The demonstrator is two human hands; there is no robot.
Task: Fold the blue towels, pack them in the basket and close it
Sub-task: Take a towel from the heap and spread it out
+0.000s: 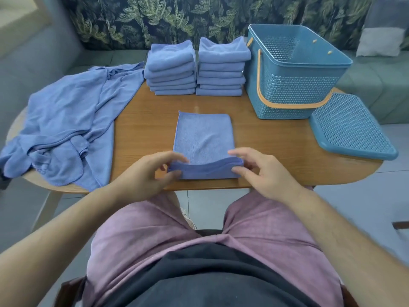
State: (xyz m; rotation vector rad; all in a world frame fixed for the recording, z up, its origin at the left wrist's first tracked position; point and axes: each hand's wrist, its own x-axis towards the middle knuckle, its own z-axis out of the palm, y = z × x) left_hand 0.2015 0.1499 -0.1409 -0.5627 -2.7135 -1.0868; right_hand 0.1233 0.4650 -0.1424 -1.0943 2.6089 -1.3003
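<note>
Blue cloth lay in three states on the wooden table (143,120). Just beside the basket (309,67), on the side away from its lid (352,127), stood two stacks of folded towels. The nearer stack (221,69) almost touched the basket's wall, and the farther stack (170,69) stood right next to the first. Well apart from the basket, beyond both stacks, a loose heap of unfolded towels (66,127) sprawled and hung over the table's edge.

In front of the basket, toward the person, one towel (203,138) lay as a narrow rectangle with its near edge lifted. The left hand (143,173) pinched that edge at the corner farther from the basket. The right hand (263,171) pinched the corner closer to it, fingers and thumb closed on the cloth.

By the look of things, the folding was well along but not finished. The towel in hand seemed to need at least this one more fold, and the heap held several more, though their number could not be told.

The basket stood open with its orange handle lowered, and no towel showed inside as far as the view reached. The lid lay flat on the table just beside the basket, on the person's side. Packing and closing had therefore not begun.
</note>
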